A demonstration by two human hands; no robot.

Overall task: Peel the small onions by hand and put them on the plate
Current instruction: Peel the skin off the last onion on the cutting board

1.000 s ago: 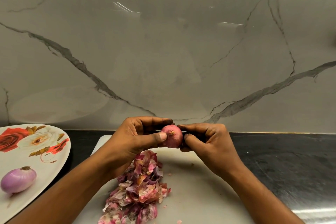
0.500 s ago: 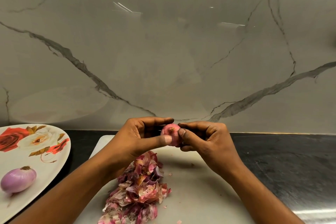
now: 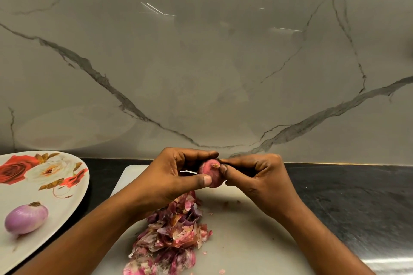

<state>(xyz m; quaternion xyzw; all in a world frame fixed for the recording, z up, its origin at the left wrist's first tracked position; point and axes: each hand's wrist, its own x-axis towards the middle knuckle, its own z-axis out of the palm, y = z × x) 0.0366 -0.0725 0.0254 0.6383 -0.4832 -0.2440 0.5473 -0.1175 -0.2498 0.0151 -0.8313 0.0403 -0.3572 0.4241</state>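
Both hands are up over the far end of the white cutting board [image 3: 257,236], working on one small onion [image 3: 209,173]. It's off the board, held in the air between them, with pink skin on it and the dry root tuft facing the camera. The left hand [image 3: 165,176] has it clamped, thumb pressed flat on the near side and the other fingers curled over the top and behind. The right hand [image 3: 259,176] comes in from the other side, thumb and forefinger pinching the onion right at the root tuft. Can't tell if a bit of skin is caught between them, it's too small.

Under the left wrist there's a messy pile of onion skins [image 3: 172,239], pink, purple and papery, running along the board's left side toward its near edge. A few loose flakes lie on the board below the right hand too.

The board sits on a black counter [image 3: 348,198], up near the back edge where the grey-veined marble wall [image 3: 201,62] starts. At the counter's left end is a white plate [image 3: 58,212] with red and white roses printed on its far part, and a strip of counter shows between it and the board. One peeled onion [image 3: 26,219], pale purple and shiny, lies on its side on the near part of the plate, well apart from the hands.
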